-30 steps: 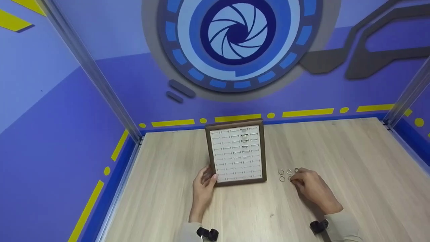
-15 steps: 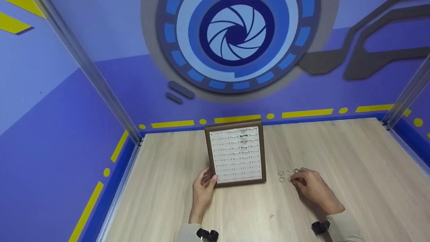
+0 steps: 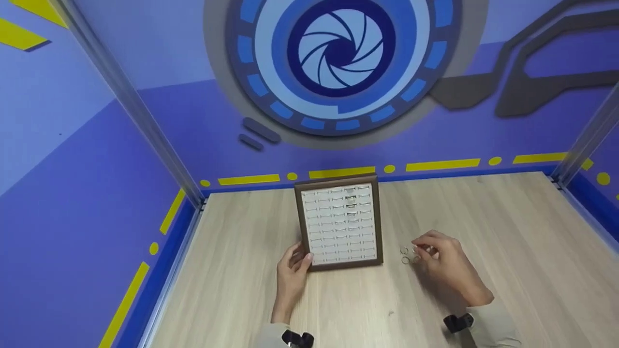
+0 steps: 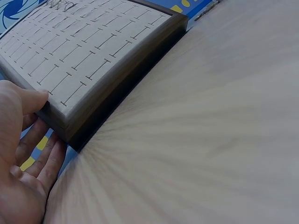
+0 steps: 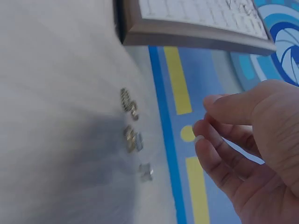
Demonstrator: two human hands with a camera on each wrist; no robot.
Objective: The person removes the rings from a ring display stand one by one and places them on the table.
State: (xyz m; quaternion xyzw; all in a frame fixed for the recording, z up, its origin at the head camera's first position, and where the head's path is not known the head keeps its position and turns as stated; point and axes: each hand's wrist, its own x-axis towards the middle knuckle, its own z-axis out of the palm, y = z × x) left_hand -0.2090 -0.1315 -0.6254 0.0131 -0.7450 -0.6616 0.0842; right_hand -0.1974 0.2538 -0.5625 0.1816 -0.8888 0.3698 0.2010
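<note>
Near the middle of the pale wooden table (image 3: 348, 309), a brown frame (image 3: 379, 222) with a white slotted panel (image 3: 343, 245) stands tilted, its face toward the person. The left hand (image 3: 291, 273) holds the frame's lower left corner, its grip clamped there with the thumb on the front edge and the other fingers reaching behind. Several rings (image 3: 351, 198) sit in the panel's upper slots, mostly in the second column from the right.

To the right of the frame, a small group of loose rings (image 5: 131, 139) lies on the table. Just above them is the right hand (image 3: 447, 266), thumb and fingertips close together; whether its grip has a ring between the tips cannot be told. Both sleeves (image 3: 493, 324) are light, with a black device (image 3: 458, 322) at each cuff. Behind the table rises a blue-violet wall (image 3: 213, 130) with yellow dashes.
</note>
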